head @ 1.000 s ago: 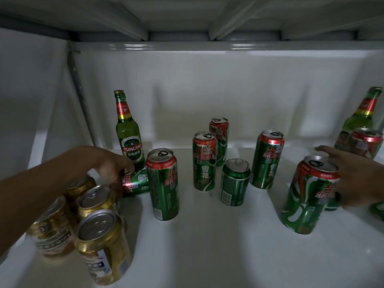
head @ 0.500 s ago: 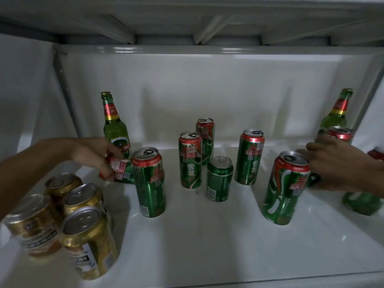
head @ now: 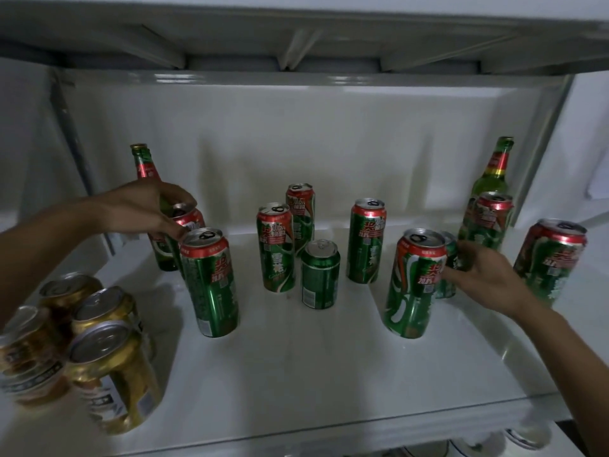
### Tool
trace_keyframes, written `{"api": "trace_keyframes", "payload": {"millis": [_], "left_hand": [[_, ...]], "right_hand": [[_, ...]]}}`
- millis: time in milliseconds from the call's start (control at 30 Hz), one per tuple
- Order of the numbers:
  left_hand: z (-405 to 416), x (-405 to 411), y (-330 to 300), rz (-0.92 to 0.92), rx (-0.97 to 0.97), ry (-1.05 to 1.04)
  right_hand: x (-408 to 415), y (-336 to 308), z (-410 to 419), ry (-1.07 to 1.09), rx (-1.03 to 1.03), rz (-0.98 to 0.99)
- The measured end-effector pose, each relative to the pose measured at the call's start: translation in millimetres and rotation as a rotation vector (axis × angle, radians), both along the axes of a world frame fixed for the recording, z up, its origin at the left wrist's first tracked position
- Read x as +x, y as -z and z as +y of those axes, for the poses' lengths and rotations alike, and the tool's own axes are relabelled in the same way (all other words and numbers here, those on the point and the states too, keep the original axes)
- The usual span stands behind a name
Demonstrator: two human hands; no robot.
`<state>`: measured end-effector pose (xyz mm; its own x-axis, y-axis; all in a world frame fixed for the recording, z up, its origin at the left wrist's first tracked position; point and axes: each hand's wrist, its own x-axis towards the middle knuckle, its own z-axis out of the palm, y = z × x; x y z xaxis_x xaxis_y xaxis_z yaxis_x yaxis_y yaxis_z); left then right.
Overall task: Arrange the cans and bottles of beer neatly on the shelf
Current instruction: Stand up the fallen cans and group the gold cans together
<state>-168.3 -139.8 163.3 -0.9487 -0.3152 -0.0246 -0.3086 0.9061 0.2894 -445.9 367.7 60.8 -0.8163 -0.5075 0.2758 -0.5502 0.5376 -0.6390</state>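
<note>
A: Head view; what has changed on the shelf [head: 296,384]?

B: The tall can [head: 184,222] that lay on its side a second ago is now lifted and nearly upright; the left hand [head: 145,209] has its grip curled round the rim, just in front of the left bottle [head: 145,166]; the right hand [head: 484,275] has come off the far cans and now wraps its fingers round a short green can [head: 449,249] behind the front tall can [head: 413,285].

A: Meaning?

B: I judge the sorting is early; the strays are being stood up first.

A: How do the cans look?

B: Green with red bands, tops opened, scattered mid-shelf; gold cans [head: 108,367] cluster front left; the right bottle [head: 492,179] stands at the back.
</note>
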Motion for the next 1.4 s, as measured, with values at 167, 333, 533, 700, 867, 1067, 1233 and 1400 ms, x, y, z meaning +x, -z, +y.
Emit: {"api": "trace_keyframes", "payload": {"millis": [167, 333, 533, 700, 867, 1067, 1233, 1400], "left_hand": [[40.9, -3.2, -8.7, 0.094, 0.037, -0.09], [42.0, -5.5, -5.8, 0.066, 0.149, -0.051], [45.5, -10.9, 3.8, 0.082, 0.124, -0.028], [47.6, -6.9, 7.8, 0.069, 0.103, -0.034], [53.0, 5.2, 9.7, 0.086, 0.165, -0.038], [56.0, 30.9, 1.9, 0.15, 0.181, 0.009], [59.7, 57.6, -8.9, 0.298, 0.146, -0.005], [75.0, 86.5, -27.0, 0.501, 0.181, 0.052]], "right_hand": [[3.6, 19.7, -1.1, 0.108, -0.121, -0.038], [6.2, 30.8, -1.2, 0.143, -0.254, -0.073], [10.6, 37.9, -2.8, 0.178, -0.29, -0.091], [14.8, 44.7, -8.0, 0.196, -0.312, -0.075], [15.4, 54.7, -5.4, 0.184, -0.249, -0.061], [20.3, 54.7, -5.8, 0.17, -0.199, -0.052], [22.1, 55.8, -8.5, 0.216, -0.184, -0.076], [12.4, 69.2, 0.6, 0.239, -0.215, -0.161]]}}
